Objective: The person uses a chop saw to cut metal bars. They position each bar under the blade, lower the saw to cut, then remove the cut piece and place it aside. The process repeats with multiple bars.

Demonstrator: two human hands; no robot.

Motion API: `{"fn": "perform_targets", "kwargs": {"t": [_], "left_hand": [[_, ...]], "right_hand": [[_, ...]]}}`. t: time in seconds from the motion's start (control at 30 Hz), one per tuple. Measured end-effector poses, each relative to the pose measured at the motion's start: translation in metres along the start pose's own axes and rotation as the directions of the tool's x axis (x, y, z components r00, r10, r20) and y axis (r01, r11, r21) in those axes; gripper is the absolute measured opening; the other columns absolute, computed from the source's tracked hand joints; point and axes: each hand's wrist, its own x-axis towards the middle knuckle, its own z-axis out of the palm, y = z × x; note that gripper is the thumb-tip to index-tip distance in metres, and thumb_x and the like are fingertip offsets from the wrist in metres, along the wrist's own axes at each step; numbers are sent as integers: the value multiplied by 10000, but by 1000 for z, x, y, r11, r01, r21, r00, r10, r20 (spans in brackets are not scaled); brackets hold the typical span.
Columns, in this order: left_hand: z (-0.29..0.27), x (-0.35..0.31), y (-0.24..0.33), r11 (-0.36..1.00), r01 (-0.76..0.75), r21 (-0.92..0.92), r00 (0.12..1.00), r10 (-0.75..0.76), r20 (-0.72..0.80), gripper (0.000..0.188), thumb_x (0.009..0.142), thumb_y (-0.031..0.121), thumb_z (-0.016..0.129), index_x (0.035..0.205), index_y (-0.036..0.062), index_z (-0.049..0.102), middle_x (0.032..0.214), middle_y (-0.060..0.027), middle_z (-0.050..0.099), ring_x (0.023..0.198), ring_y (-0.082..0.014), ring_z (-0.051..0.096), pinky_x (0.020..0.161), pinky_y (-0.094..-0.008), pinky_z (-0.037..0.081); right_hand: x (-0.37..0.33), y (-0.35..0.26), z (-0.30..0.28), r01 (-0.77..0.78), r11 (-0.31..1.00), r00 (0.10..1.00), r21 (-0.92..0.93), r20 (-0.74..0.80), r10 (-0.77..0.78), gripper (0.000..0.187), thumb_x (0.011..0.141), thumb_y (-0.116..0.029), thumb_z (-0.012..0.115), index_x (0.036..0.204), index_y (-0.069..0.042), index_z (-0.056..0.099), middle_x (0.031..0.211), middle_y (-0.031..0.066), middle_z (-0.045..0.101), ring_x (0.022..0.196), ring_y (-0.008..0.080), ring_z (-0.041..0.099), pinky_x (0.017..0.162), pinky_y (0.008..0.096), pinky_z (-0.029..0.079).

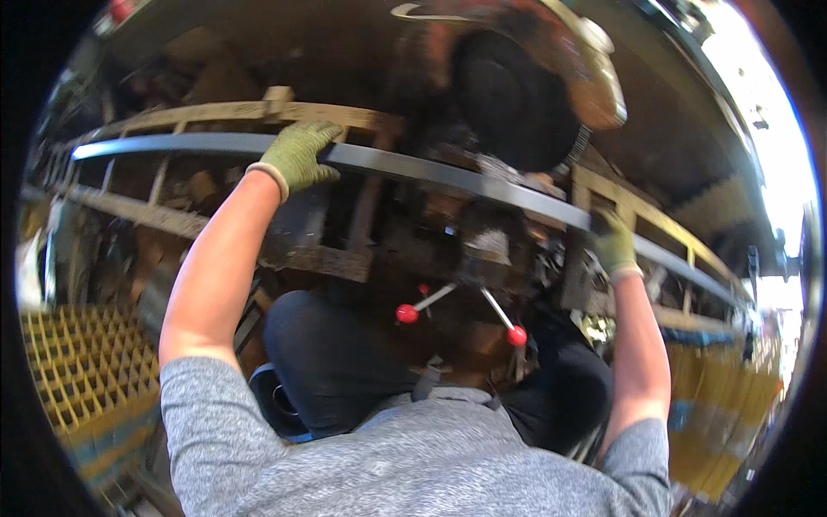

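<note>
A long grey metal bar [422, 170] runs across the view from far left to lower right, in front of me. My left hand [297, 158], in a green glove, grips it left of the middle, its fingers over the top and its thumb on the near side. Farther right, my right hand [613, 239], in a matching glove, is closed around the same bar; motion blurs its fingers. Between my arms, below the bar, is a machine lever with red ball knobs [516, 336] on metal rods.
Wooden frames [215, 111] lie along both sides of the bar. A large round black machine part [517, 99] stands beyond it. Yellow grating [77, 362] is at the left, and a stack of yellowish material [715, 405] at the right. My knees flank the lever.
</note>
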Motion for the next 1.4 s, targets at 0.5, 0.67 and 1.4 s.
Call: {"fn": "perform_targets", "kwargs": {"t": [0.5, 0.67, 1.4], "left_hand": [[33, 42, 109, 986, -76, -151, 996, 81, 28, 598, 1042, 270, 851, 1620, 177, 729, 1545, -175, 773, 1433, -448, 706, 1238, -545, 556], [16, 44, 121, 992, -31, -126, 994, 44, 98, 633, 1060, 271, 842, 1669, 179, 696, 1632, -172, 737, 1510, -443, 664, 1291, -535, 535], [49, -127, 254, 781, -32, -624, 923, 262, 281, 710, 1123, 629, 776, 1488, 19, 791, 1463, -284, 800, 1375, -512, 736, 1183, -534, 599]], "right_hand": [[-177, -252, 27, -91, 974, 779, -209, 594, 200, 354, 1121, -367, 741, 1340, -91, 774, 1200, 238, 867, 1159, 450, 842, 1013, 568, 665], [-188, -176, 133, -169, 984, 828, -59, 533, 174, 320, 1079, -305, 742, 1336, -119, 783, 1235, 252, 848, 1177, 484, 812, 979, 596, 650], [-220, -227, 196, -590, 708, 764, 389, 553, 333, 908, 984, -471, 867, 1652, 82, 598, 1642, 379, 662, 1535, 543, 638, 1317, 522, 515]]}}
